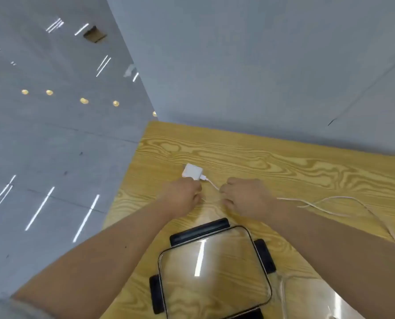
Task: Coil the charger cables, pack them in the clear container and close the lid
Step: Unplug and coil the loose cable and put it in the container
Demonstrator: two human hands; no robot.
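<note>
A white charger block [192, 172] lies on the wooden table [284, 166], with its white cable [330, 200] plugged in and trailing off to the right in loose loops. My left hand [183, 195] is closed just below the block, pinching the cable. My right hand [244, 196] is closed on the same cable a short way to the right. Near me lies the clear lid [214, 270] with black clips, flat on the table. The clear container's rim [284, 293] shows at the lower right, partly hidden by my right forearm.
The table's left edge runs diagonally from the far corner toward me, with shiny grey floor [53, 157] beyond it. A grey wall [261, 65] stands right behind the table's far edge.
</note>
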